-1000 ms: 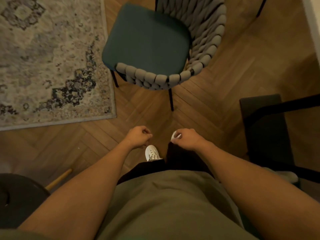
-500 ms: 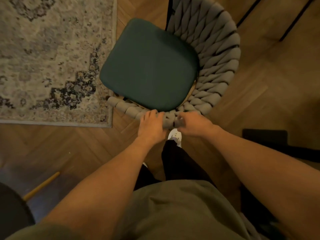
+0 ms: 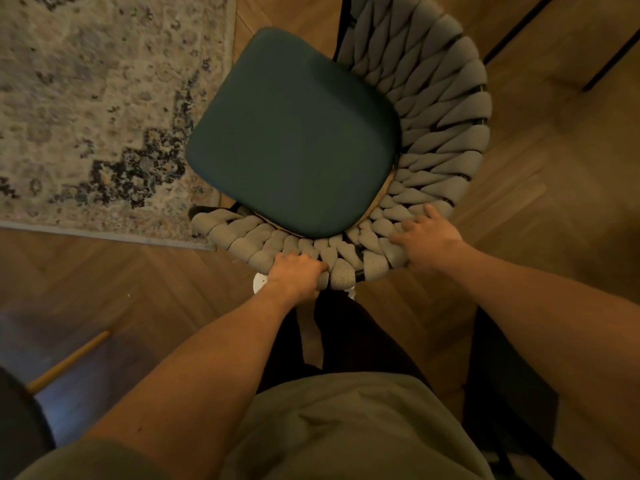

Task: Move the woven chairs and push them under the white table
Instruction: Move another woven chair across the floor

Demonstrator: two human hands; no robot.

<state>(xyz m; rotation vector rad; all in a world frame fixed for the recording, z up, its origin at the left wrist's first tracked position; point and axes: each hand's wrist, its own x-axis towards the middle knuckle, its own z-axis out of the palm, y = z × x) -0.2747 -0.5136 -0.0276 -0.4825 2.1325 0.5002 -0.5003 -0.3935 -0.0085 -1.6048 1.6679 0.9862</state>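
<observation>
Woven chair [image 3: 433, 140] stands on the herringbone wood floor [image 3: 114, 282], directly in front of the person, its dark green seat cushion [image 3: 294, 133] facing up and its grey braided backrest curving round the near and right sides. Both hands rest on the near rim of that backrest: the left hand [image 3: 294, 275] is closed over the top edge, its grip clamped on the braid, and the right hand [image 3: 424, 237] lies a little further round with its fingers [image 3: 401, 237] spread flat across the weave, pressing on it more than wrapping it.

Just left of the chair lies a patterned rug [image 3: 86, 116]; the chair's left end sits at the rug's corner, and a dark leg tip shows on it. Thin black bars [image 3: 609, 60] cross the floor at upper right, cut off by the frame, so what they belong to cannot be told. A dark rounded shape [image 3: 17, 427] with a yellowish wooden stick [image 3: 69, 362] fills the lower left corner, mostly out of view. Another dark form [image 3: 502, 393] stands behind the right forearm, too dim to identify. A white shoe [image 3: 259, 282] peeks from under the left hand.
</observation>
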